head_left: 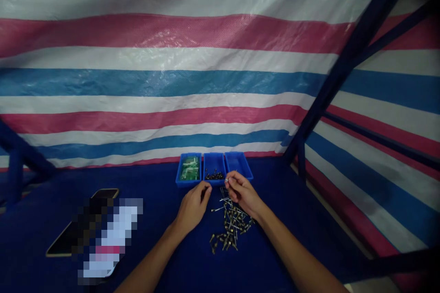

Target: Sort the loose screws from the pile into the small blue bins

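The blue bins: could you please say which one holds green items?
The leftmost bin; only its contents look green, the middle bin holding darker parts.

This looks like a makeshift work stall: striped plastic sheeting (192, 73) hangs behind a blue table (154, 210), with parts bins (214, 169) at its far edge.

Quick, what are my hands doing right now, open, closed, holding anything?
Left hand: fingers curled inward; can't tell whether it's fully closed or holding anything.
Right hand: closed, pinching a small pale part at the fingertips.
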Action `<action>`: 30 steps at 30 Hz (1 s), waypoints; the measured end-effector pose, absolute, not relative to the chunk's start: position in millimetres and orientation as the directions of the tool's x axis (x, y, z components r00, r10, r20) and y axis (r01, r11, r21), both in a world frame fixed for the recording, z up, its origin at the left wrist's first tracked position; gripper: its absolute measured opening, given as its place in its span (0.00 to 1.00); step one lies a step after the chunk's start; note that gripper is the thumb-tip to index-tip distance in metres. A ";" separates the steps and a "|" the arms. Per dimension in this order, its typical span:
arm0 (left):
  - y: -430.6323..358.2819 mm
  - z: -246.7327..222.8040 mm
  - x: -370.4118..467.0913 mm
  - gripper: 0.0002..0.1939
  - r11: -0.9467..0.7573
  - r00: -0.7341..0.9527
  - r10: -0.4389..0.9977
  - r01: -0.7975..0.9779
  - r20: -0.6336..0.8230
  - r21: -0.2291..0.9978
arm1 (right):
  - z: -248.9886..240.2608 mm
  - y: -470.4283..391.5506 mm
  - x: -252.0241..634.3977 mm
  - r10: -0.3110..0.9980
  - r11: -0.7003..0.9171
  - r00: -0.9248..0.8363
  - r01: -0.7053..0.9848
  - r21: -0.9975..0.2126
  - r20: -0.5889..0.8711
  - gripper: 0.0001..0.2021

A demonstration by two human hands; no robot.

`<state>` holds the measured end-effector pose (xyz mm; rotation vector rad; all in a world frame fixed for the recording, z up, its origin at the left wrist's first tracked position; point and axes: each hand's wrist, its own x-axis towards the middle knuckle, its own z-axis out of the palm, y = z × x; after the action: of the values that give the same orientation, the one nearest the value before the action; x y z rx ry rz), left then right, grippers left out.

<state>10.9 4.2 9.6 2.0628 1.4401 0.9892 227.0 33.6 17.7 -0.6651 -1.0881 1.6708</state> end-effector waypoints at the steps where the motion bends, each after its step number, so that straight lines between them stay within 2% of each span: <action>1: 4.3 9.1 10.9 0.14 -0.369 0.206 0.928 0.621 0.310 0.692 | 18.1 32.9 227.3 0.926 -0.137 -0.374 -0.467 -0.874 0.055 0.14; 11: 3.2 9.2 11.5 0.13 -0.385 0.229 0.922 0.627 0.312 0.677 | 20.7 29.3 228.0 0.897 -0.269 -0.442 -0.567 -0.779 0.012 0.13; 22: 2.3 10.7 11.5 0.13 -0.374 0.235 0.927 0.647 0.294 0.664 | 22.2 29.9 228.5 0.896 -0.276 -0.444 -0.505 -0.818 -0.028 0.17; 30: 1.6 10.7 11.4 0.13 -0.392 0.252 0.919 0.642 0.302 0.659 | 23.6 28.2 229.0 0.865 -0.300 -0.501 -0.512 -0.805 -0.004 0.18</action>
<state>11.4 1.6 10.7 2.1278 1.4240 0.9353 229.0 28.2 23.6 -0.5613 -0.9655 1.9178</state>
